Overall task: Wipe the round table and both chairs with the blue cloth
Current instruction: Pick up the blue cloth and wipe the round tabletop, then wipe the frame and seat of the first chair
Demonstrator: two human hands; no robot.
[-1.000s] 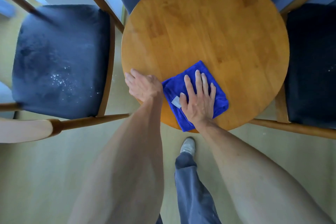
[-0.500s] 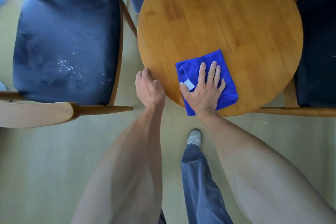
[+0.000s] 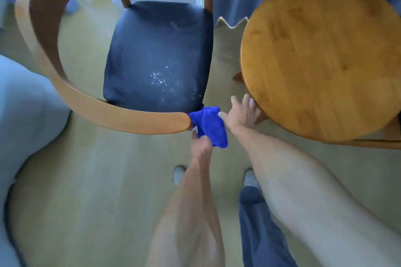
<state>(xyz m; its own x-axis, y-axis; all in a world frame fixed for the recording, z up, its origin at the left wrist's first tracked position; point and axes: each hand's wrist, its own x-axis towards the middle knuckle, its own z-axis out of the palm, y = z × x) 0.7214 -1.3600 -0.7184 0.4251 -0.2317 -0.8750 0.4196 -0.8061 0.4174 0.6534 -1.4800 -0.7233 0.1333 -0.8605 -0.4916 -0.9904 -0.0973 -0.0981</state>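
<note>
On the wood floor (image 3: pixel 86 180): round table (image 3: pixel 325 56) at right, chair (image 3: pixel 156 56) at left, blue cloth (image 3: pixel 209 125) held between them.

The chair's dark seat is marked with white specks (image 3: pixel 165 80); its curved wooden backrest (image 3: pixel 121 118) ends touching the cloth. The cloth is bunched, off the table, at the seat's near right corner. It is gripped from below by the left hand (image 3: pixel 200 140), fingers curled into the fabric. The right hand (image 3: pixel 240 112) is seen with fingers spread and straight, thumb touching the cloth's right edge, fingertips near the table rim; nothing is gripped by it.
</note>
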